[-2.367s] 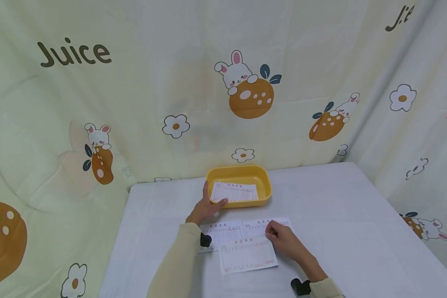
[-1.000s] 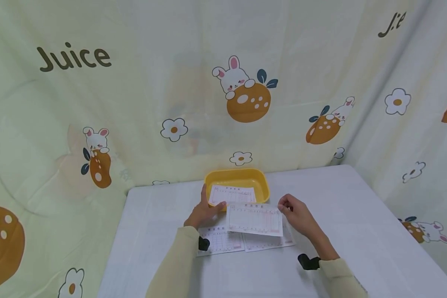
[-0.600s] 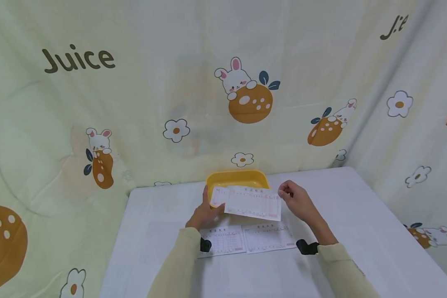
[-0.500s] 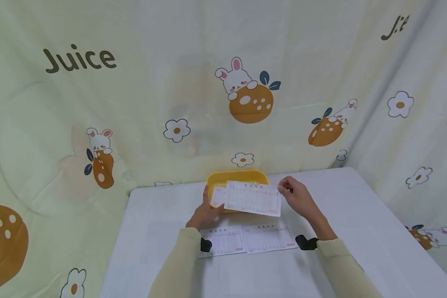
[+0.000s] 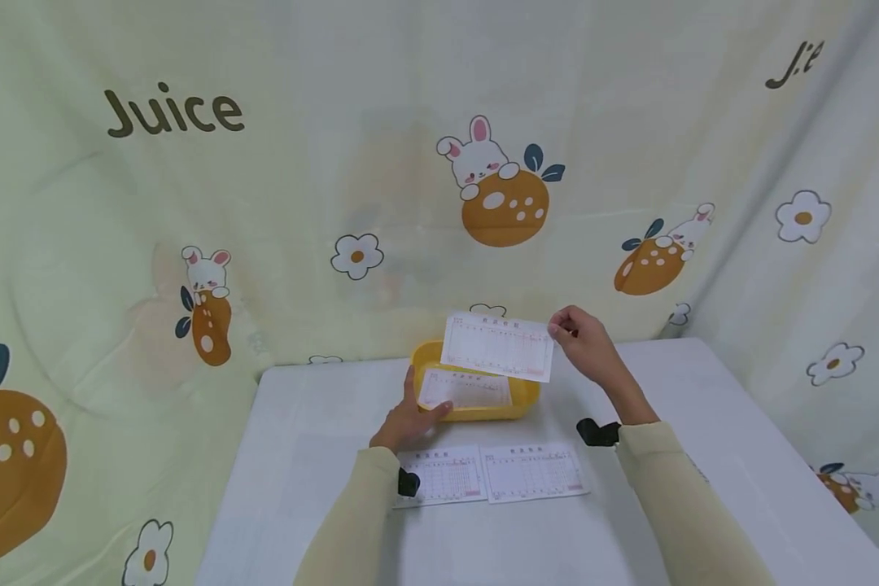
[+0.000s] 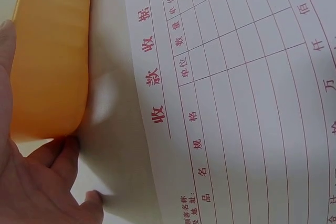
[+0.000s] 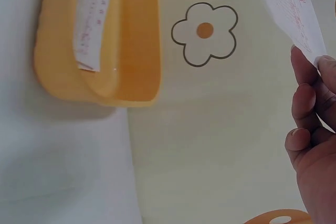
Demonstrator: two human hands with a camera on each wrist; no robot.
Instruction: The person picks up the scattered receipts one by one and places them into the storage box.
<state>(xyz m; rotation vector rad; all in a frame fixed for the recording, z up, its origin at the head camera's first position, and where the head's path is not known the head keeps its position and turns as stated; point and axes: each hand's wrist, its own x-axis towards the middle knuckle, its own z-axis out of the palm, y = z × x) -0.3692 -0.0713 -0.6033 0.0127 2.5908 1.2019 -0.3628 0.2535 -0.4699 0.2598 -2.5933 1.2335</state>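
My right hand [image 5: 586, 346] pinches a printed receipt slip [image 5: 496, 346] by its upper right corner, raised above a yellow plastic basket [image 5: 531, 399]. In the right wrist view, the same slip [image 7: 296, 9] sits between thumb and fingertip. My left hand [image 5: 408, 419] grips the basket at its near left corner, the thumb at the front rim. Another receipt slip [image 5: 465, 391] lies inside the basket. On the table in front are two more, a left receipt slip [image 5: 450, 476], partly behind my left wrist, and a right receipt slip [image 5: 535, 472].
The table [image 5: 652, 423] has a white cover. A pale curtain [image 5: 300, 179] printed with rabbits, fruit and flowers hangs close behind the basket. Black wrist cameras are strapped to both wrists.
My right hand has lifted the slip off the two on the table and carried it up and back over the basket. My left hand has kept its hold on the basket.
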